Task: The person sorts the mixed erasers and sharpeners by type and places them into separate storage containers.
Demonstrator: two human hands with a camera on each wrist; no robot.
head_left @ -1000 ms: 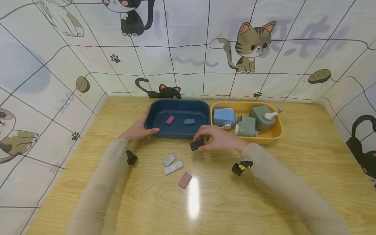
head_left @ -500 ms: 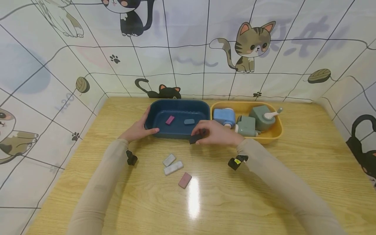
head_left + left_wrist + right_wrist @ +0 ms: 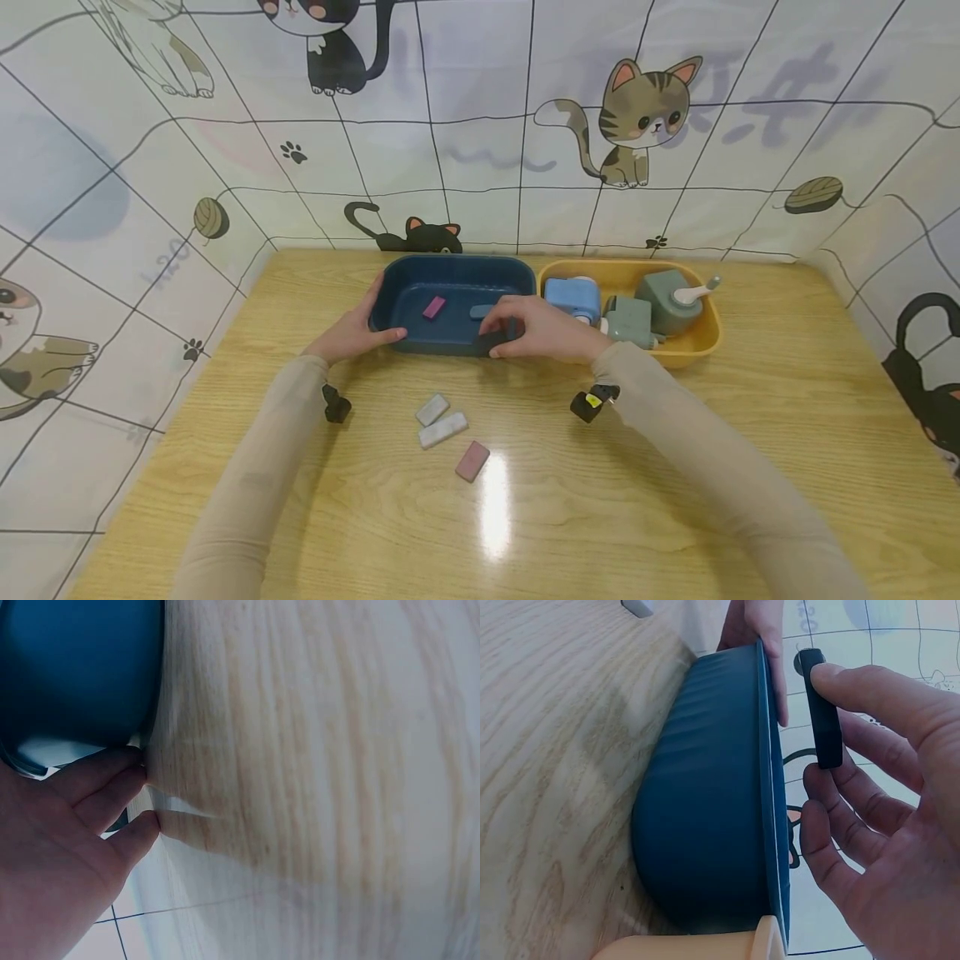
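Wooden table (image 3: 585,533) below; black block (image 3: 824,712) pinched between fingers (image 3: 885,750) of right hand (image 3: 551,331).

Head view: the right hand (image 3: 540,327) covers part of the black block (image 3: 823,724) and the right end of the blue block (image 3: 478,312); the black block's outline merges with the dark tray (image 3: 442,347). The left hand (image 3: 351,332) has fingertips out of sight behind the tray's left wall. Both sleeves (image 3: 247,483) are cut by the lower edge; purple lettering (image 3: 787,83) is too blurred to read. Left wrist view: tray and palm are cropped. Right wrist view: the tray's outer wall conceals its interior; the yellow bin (image 3: 682,947) is cropped below, a pale, unidentifiable object (image 3: 637,606) above.
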